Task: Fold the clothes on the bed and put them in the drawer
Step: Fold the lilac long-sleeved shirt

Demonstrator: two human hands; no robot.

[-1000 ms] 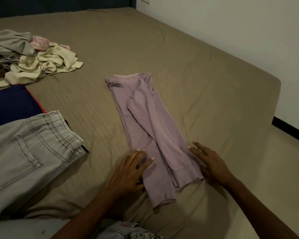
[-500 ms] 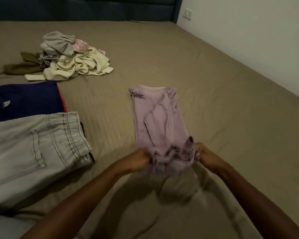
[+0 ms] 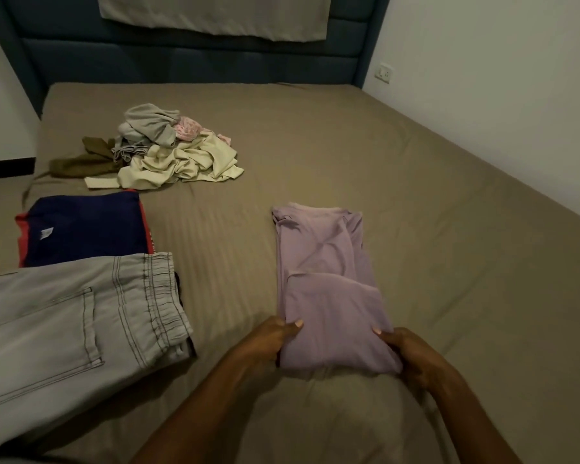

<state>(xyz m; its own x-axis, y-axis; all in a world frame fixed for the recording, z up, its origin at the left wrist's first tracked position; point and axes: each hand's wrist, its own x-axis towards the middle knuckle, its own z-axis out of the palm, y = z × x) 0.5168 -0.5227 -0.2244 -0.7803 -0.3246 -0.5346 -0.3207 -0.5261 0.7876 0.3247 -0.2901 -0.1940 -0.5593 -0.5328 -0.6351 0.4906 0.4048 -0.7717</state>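
- A lilac garment lies on the olive-brown sheet of a bed, right of centre, as a long narrow strip with its near end doubled over on top of itself.
- The left hand grips the near left corner of that doubled end, thumb on top and fingers curled under the cloth.
- The right hand grips the near right corner in the same way (only the thumb tip shows on top; the other fingers are hidden under the fabric).
- To the left, well apart from the lilac piece, folded grey jeans lie flat, waistband toward the middle of the bed.
- Just beyond the jeans, and partly under them, sits a folded navy garment with red trim.
- Farther back on the left is a heap of unfolded clothes in cream, grey, pink and olive.
- A dark blue padded headboard stands at the far end, with a pale cloth hanging over it.
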